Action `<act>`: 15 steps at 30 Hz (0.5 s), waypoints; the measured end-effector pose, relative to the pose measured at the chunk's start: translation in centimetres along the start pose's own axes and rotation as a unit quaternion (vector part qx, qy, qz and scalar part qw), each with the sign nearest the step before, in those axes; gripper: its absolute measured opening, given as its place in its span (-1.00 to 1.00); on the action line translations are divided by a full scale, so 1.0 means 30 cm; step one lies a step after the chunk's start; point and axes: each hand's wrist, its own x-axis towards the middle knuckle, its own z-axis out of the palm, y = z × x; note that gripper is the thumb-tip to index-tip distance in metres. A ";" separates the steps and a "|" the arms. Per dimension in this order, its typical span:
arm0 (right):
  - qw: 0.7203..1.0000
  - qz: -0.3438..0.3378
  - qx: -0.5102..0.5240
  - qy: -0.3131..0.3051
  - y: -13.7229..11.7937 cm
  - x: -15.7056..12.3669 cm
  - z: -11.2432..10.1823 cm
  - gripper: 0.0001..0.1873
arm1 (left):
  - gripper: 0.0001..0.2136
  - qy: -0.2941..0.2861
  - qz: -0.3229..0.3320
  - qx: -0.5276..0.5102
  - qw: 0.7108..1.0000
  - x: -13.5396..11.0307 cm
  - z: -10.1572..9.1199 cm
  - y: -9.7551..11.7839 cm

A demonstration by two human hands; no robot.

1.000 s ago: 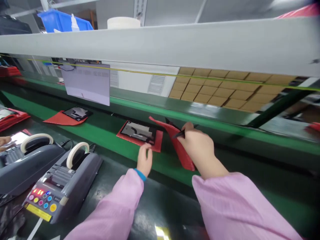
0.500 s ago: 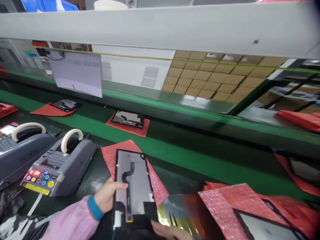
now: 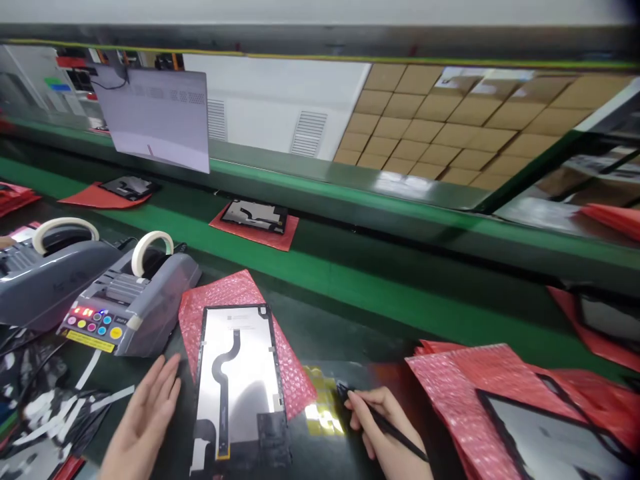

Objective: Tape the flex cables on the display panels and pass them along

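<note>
A flat silver panel [image 3: 240, 383] with a black curved strip lies on a red bubble-wrap bag [image 3: 225, 300] on the dark bench in front of me. My left hand [image 3: 143, 420] is open, fingers stretched out, just left of the panel's edge and holding nothing. My right hand [image 3: 385, 427] rests to the right of the panel, fingers closed on a thin black pen-like tool [image 3: 383, 421] whose tip points toward some yellow tape marks [image 3: 323, 417].
Two grey tape dispensers [image 3: 127, 303] [image 3: 45, 277] stand at left, with cut strips [image 3: 60, 407] below them. A green conveyor [image 3: 380, 293] carries more panels on red bags [image 3: 255, 223] [image 3: 107, 193]. A pile of red bags with a panel [image 3: 505, 407] lies at right.
My left hand let go of the panel and opened beside it. The panel now lies flatter and lower left. My right hand came up into view holding the pen-like tool.
</note>
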 end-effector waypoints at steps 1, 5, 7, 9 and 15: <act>1.000 0.005 -0.009 -0.006 0.002 0.003 -0.001 -0.53 | -0.33 -0.021 -0.038 -0.010 0.999 0.009 -0.040 0.029; 0.999 0.025 -0.040 -0.019 -0.010 0.008 -0.004 -0.50 | -0.22 -0.102 -0.143 -0.031 0.984 0.071 -0.159 0.170; 0.999 0.030 -0.040 -0.011 -0.024 0.007 0.000 -0.48 | -0.25 -0.103 -0.129 -0.027 0.986 0.091 -0.177 0.220; 0.999 0.031 -0.038 0.005 -0.036 0.003 0.003 -0.48 | -0.33 -0.094 -0.109 -0.025 0.989 0.097 -0.173 0.247; 0.998 -0.030 -0.018 0.052 -0.062 -0.031 0.000 -0.53 | -0.58 -0.098 -0.076 -0.045 0.991 0.078 -0.149 0.223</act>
